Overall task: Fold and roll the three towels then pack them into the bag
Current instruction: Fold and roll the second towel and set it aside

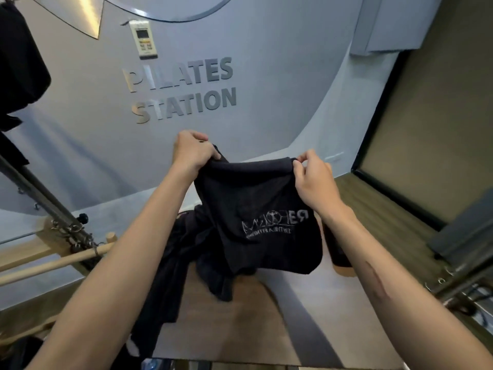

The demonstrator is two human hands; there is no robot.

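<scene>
Below, on the wooden surface (240, 324), a loose heap of dark cloth (186, 263) waiting. Raised above it, a black towel (256, 209), top edge pinched at each corner by the left hand (193, 153) and right hand (314, 180). Best to draw both corners apart and level, smooth the hang, then bring them together for a straight fold.

The pale printed logo (274, 222) on the held-up black fabric towel (256, 209) reads mirrored and is too blurred to make out. This towel hides part of the dark cloth heap (181, 263) behind it. A black hanging fabric (18, 70) is cut off by the left edge.
</scene>
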